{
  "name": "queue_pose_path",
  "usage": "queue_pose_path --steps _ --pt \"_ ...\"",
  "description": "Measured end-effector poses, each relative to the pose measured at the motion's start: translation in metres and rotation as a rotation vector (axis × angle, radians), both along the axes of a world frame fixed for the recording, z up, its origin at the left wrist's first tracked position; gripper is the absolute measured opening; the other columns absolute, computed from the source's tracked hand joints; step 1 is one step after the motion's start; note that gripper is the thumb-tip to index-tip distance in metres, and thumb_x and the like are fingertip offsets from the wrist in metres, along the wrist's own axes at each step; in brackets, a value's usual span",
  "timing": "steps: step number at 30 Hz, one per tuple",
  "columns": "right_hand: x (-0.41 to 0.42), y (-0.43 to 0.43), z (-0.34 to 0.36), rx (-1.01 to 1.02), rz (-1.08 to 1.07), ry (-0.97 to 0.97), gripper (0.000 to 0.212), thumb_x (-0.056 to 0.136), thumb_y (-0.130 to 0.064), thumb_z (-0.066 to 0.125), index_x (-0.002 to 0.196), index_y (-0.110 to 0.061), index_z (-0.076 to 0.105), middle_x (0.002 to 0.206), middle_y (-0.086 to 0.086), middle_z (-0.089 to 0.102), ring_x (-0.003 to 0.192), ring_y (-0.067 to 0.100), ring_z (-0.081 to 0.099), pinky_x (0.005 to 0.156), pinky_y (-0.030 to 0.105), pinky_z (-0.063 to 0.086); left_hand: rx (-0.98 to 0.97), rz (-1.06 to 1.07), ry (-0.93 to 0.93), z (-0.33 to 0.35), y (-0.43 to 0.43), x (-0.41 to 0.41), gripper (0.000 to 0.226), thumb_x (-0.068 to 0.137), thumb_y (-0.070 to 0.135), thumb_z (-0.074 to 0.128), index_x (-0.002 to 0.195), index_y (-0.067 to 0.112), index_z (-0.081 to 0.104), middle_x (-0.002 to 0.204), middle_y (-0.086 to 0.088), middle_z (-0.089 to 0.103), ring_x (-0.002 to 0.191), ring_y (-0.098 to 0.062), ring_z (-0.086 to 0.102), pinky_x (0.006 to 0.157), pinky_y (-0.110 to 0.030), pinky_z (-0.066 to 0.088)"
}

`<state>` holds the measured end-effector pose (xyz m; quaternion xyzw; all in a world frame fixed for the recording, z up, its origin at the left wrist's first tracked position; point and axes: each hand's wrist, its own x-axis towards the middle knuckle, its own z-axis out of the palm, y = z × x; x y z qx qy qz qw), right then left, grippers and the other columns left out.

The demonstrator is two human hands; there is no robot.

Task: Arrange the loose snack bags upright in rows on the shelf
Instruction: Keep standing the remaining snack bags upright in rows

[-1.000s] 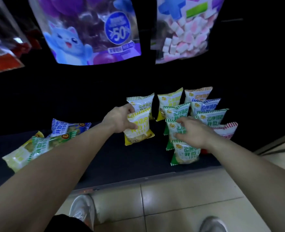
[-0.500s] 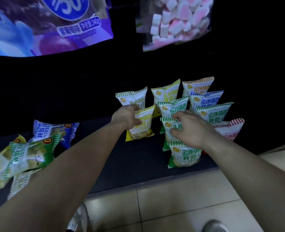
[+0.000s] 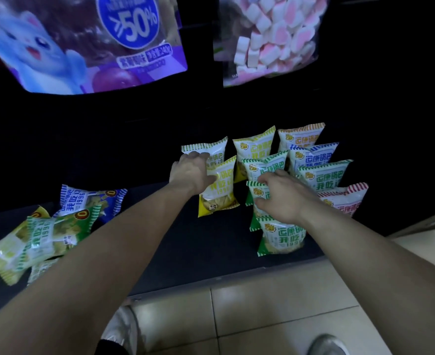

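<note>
Several small snack bags stand upright in rows on the dark low shelf (image 3: 185, 247). My left hand (image 3: 192, 172) grips the top of an upright yellow bag (image 3: 220, 193), which stands in front of a green-and-white bag (image 3: 206, 149). My right hand (image 3: 284, 197) rests on the top of a green bag (image 3: 254, 193) in the middle row, fingers curled over it. Another green bag (image 3: 280, 238) stands in front of that one. A loose pile lies flat at the left: a blue bag (image 3: 91, 201), a green bag (image 3: 55, 231) and a yellow one (image 3: 4, 254).
Large hanging bags fill the top: a purple one (image 3: 83, 42) with a cartoon cat and one of pink-and-white marshmallows (image 3: 270, 39). A red-striped bag (image 3: 344, 201) ends the right row. Beige floor tiles (image 3: 275, 303) and my shoes (image 3: 124, 329) lie below the shelf edge.
The view has shifted slightly. My left hand stays on the yellow bag and has set it more upright; my right hand stays over the green bags.
</note>
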<state>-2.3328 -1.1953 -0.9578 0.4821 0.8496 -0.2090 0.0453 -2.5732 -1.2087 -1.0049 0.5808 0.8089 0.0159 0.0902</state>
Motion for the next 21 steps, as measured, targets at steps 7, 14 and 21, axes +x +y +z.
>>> queue_pose_path --steps 7,14,21 --pt "-0.041 -0.030 0.024 -0.001 0.073 0.014 0.063 0.090 -0.049 0.058 0.145 -0.024 0.040 0.138 0.004 0.042 0.129 0.028 0.043 0.099 0.045 0.044 -0.096 0.012 -0.024 0.050 -0.087 -0.038 0.077 0.085 0.052 0.061 0.150 0.027 0.028 0.150 -0.006 0.037 0.134 -0.027 0.036 0.106 -0.044 0.037" --pt "-0.098 -0.087 0.045 -0.004 0.204 -0.053 0.062 0.092 -0.048 0.057 0.145 -0.023 0.039 0.144 0.004 0.038 0.127 0.028 0.046 0.094 0.043 0.047 -0.107 0.149 -0.120 0.088 -0.207 -0.104 0.077 0.084 0.049 0.065 0.148 0.020 0.034 0.145 -0.008 0.042 0.132 -0.027 0.041 0.106 -0.041 0.038" --pt "-0.178 -0.145 0.045 0.008 0.306 -0.059 0.063 0.090 -0.048 0.058 0.145 -0.024 0.040 0.143 0.004 0.042 0.126 0.028 0.047 0.094 0.039 0.044 -0.169 0.311 -0.147 0.093 -0.302 -0.176 0.080 0.083 0.050 0.069 0.147 0.015 0.036 0.145 -0.015 0.044 0.130 -0.031 0.044 0.102 -0.034 0.039"
